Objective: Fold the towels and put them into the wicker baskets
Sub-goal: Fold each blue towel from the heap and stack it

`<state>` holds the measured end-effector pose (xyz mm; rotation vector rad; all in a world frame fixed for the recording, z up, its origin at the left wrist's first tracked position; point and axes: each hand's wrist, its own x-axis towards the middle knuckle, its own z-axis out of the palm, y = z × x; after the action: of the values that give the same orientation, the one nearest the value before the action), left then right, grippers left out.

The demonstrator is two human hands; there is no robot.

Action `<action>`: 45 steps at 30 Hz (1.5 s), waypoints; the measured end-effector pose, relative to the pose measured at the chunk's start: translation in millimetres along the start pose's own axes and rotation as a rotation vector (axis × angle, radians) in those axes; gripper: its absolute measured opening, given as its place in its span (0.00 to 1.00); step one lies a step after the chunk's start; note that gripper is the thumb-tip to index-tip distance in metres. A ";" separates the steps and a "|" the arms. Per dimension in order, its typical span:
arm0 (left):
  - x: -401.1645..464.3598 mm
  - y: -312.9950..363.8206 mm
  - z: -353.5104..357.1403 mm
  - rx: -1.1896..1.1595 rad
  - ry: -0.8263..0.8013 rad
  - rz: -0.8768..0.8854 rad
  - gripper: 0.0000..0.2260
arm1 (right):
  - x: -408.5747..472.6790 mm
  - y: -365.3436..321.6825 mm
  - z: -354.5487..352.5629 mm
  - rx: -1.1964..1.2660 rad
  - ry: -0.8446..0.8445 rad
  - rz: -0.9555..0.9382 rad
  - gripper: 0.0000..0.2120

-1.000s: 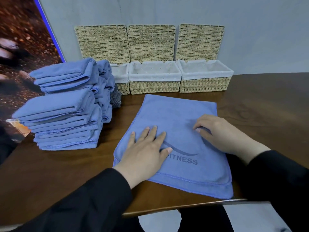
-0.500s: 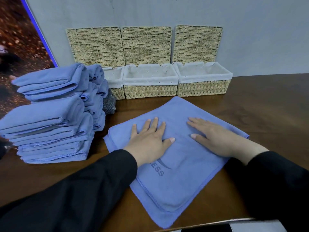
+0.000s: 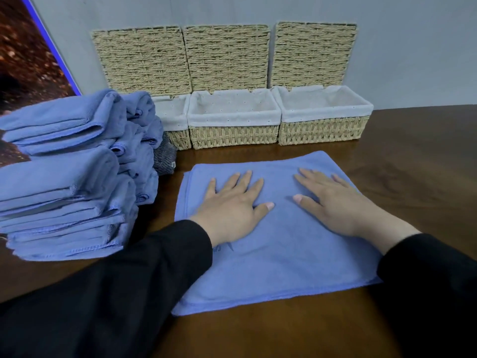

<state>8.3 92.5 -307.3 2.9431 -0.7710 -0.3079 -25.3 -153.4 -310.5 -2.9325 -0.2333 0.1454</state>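
Head view, looking down at a dark brown wooden table (image 3: 387,332). A blue microfibre towel (image 3: 278,259), folded into a flat rectangle, lies on the table in front of the person, its long edges roughly parallel to the near table edge. The left hand (image 3: 232,205) rests palm down on the left half of the towel, fingers straight and slightly spread, gripping nothing. The right hand (image 3: 333,200) rests palm down on the right half, fingers likewise straight and a little apart, thumb pointing toward the left hand. Both forearms wear black sleeves (image 3: 129,293).

Behind the towel, against the grey wall (image 3: 413,47), three rectangular wicker baskets with white fabric liners stand side by side, touching: left basket (image 3: 175,125), partly hidden; middle basket (image 3: 233,133); right basket (image 3: 322,130). Each has its woven lid (image 3: 227,58) standing upright against the wall. No towel is visible inside them.

To the left of the flat towel, a tall stack of folded blue towels (image 3: 64,182) sits on the table, with a grey cloth (image 3: 165,158) just behind it, near the left basket.
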 end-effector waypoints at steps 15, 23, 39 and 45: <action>-89.9 8.4 10.6 -0.163 0.184 0.346 0.19 | -57.0 -33.1 -10.1 0.236 0.275 -0.552 0.11; -119.6 -14.8 21.8 -0.098 0.284 0.364 0.24 | -98.4 -23.6 11.4 0.199 0.119 -0.472 0.19; -139.8 -29.4 17.2 -0.271 0.611 0.012 0.11 | -119.3 -17.4 -8.8 0.019 0.384 0.099 0.14; -141.7 -38.4 5.2 -0.673 0.609 -0.164 0.06 | -129.5 5.4 -29.0 0.541 0.461 0.213 0.10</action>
<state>-95.4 195.5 -292.9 2.2530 -0.2622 0.2694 -148.5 -185.6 -272.7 -2.3566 0.1658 -0.3759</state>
